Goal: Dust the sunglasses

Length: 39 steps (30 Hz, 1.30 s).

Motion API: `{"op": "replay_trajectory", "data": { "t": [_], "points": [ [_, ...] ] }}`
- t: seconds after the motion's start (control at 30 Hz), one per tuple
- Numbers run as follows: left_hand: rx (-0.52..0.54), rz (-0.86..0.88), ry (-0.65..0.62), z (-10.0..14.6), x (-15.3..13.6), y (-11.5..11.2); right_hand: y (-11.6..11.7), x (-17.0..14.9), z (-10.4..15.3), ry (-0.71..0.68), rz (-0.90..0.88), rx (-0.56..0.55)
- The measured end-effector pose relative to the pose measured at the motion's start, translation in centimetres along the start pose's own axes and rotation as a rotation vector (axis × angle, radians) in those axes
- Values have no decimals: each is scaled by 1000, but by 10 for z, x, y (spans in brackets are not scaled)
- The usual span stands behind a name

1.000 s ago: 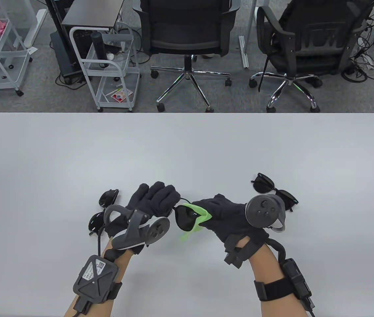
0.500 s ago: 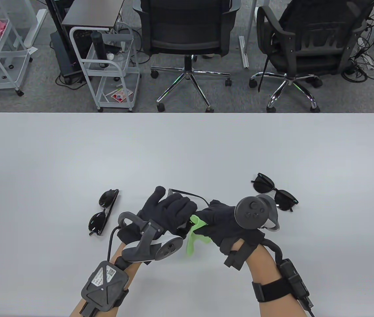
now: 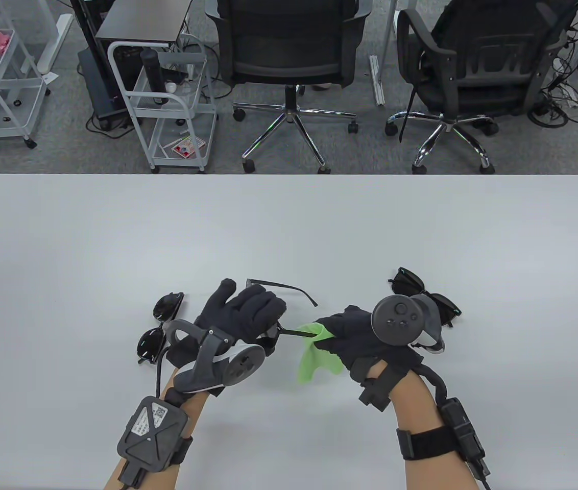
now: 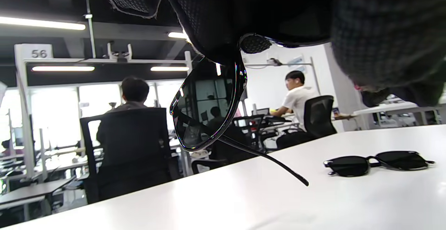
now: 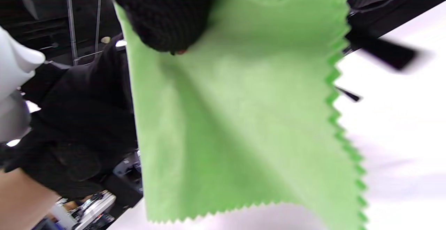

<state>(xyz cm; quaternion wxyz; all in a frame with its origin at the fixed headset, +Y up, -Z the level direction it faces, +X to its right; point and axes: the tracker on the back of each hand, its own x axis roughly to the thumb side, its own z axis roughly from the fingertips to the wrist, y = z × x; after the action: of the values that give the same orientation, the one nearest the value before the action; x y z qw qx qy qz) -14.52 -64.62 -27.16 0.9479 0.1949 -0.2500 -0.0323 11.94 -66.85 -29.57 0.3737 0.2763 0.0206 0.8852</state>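
My left hand (image 3: 240, 316) grips black sunglasses (image 4: 205, 115) by the frame and holds them above the white table. Both arms are unfolded: one arm (image 3: 281, 288) points right above the hand, the other (image 3: 296, 333) reaches to my right hand. My right hand (image 3: 342, 332) pinches a green cleaning cloth (image 3: 314, 360) around the tip of that lower arm. The cloth hangs down and fills the right wrist view (image 5: 240, 118). The lenses are hidden under my left hand in the table view.
A second pair of sunglasses (image 3: 159, 326) lies folded on the table left of my left hand. A third pair (image 3: 424, 296) lies behind my right hand, also seen in the left wrist view (image 4: 378, 162). Office chairs and carts stand beyond the table's far edge.
My left hand turned the sunglasses, hiding the lens, and the arms now stick out right. My right hand slid the cloth off the lens and out along the lower arm.
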Motion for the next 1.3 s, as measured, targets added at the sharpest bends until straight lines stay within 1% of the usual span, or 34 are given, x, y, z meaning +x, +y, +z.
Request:
{"op": "replay_trajectory", "data": {
  "t": [0.03,0.13,0.23,0.4,0.5,0.6,0.67,0.73,0.77,0.8,0.9,0.97,1.13,1.2,1.3],
  "points": [
    [-7,12,14,1,-4,-1,-1,-5,1,15,-12,-3],
    [-34,50,43,1,-11,-6,1,-18,3,50,-128,-20],
    [-35,44,40,0,-9,-6,1,-24,4,63,-209,-34],
    [-37,-7,20,1,-2,-5,7,-22,4,64,-226,-32],
    [-21,-45,-14,0,8,-2,11,-14,1,36,-260,-26],
    [6,-131,-87,0,29,0,17,0,-3,-10,-232,0],
    [13,-194,-135,1,43,-3,23,10,-5,-45,-238,15],
    [11,-229,-154,0,52,-8,27,20,-7,-61,-216,4],
    [7,-244,-144,0,50,-9,26,20,-6,-54,-160,-5],
    [-1,-225,-138,-1,48,-10,25,18,-7,-61,-113,-5],
    [-4,-162,-95,-5,43,-10,23,14,-8,-46,-211,-37],
    [7,-183,-90,-7,43,-8,19,12,-9,-50,-179,-22],
    [10,-110,-30,-4,26,-5,5,-3,-2,-10,-151,-44],
    [9,-76,-4,-3,18,-3,0,-11,1,6,-197,-45],
    [13,-44,36,-2,8,-1,-6,-21,5,32,-241,-84]
  ]
}}
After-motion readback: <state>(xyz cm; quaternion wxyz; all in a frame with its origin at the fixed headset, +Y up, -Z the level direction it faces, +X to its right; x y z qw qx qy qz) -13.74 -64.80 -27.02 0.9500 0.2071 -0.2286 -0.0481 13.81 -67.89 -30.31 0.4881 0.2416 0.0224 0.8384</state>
